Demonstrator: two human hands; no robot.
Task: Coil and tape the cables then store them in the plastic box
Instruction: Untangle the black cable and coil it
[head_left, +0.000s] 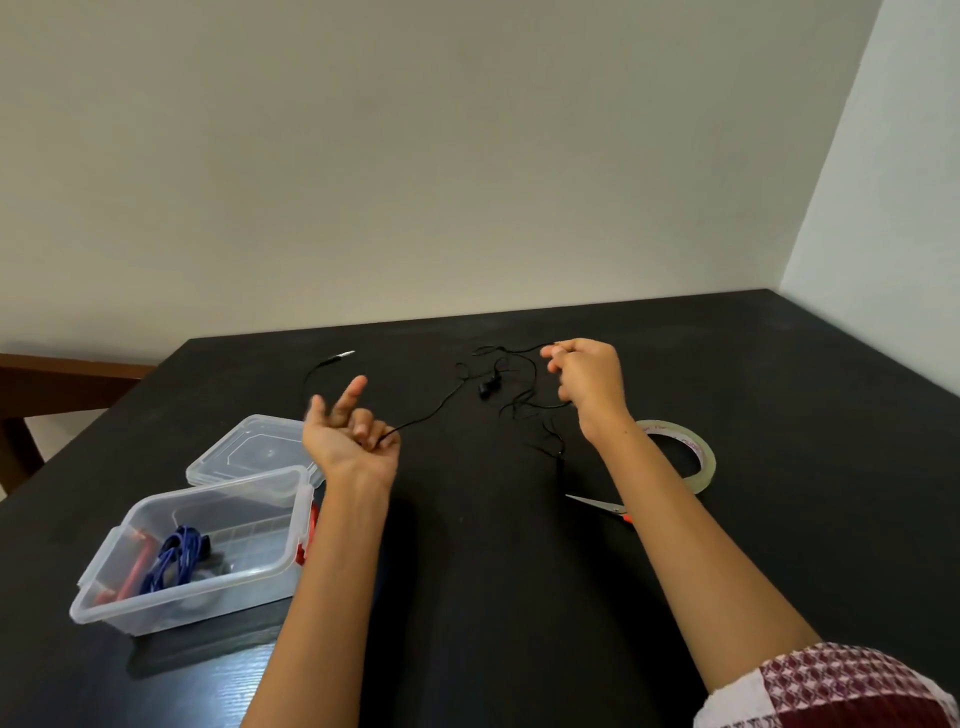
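Note:
A thin black earphone cable (441, 402) lies tangled across the black table (779, 364), its jack plug (340, 356) at the far left and its earbuds (489, 387) in the middle. My left hand (350, 436), palm up, grips the cable between curled fingers while two fingers point upward. My right hand (584, 379) is raised over the tangle and pinches a strand of the same cable. The clear plastic box (202, 587) stands at the near left, holding a coiled blue cable (174, 564) and a red cable (132, 571).
The box's clear lid (249, 452) lies flat behind the box. A roll of clear tape (693, 454) sits right of my right forearm, with scissors (597, 504) partly hidden beneath that arm. A wooden chair (47, 384) stands past the table's left edge.

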